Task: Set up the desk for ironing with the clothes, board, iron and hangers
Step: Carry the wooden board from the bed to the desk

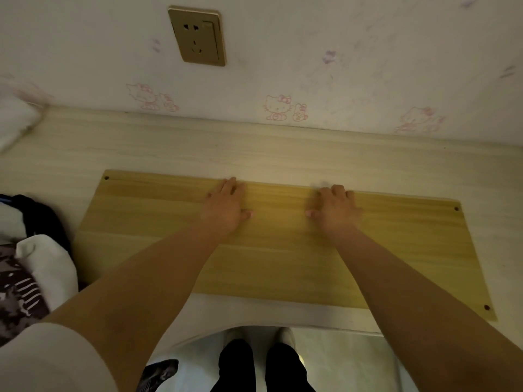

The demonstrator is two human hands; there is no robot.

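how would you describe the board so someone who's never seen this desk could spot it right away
Start at the pale desk under the wall socket. The board lies flat in its middle, with the left hand and right hand resting on it. It is a yellow wooden rectangle with dark holes at its corners, unlike the soft clothes piled left.

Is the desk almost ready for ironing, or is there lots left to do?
Only just begun. The wooden board already lies flat on the desk. Right now the left hand and right hand press flat on it, seemingly settling it in place. The clothes are heaped at the desk's left edge, not spread out. No iron or hangers are in view.
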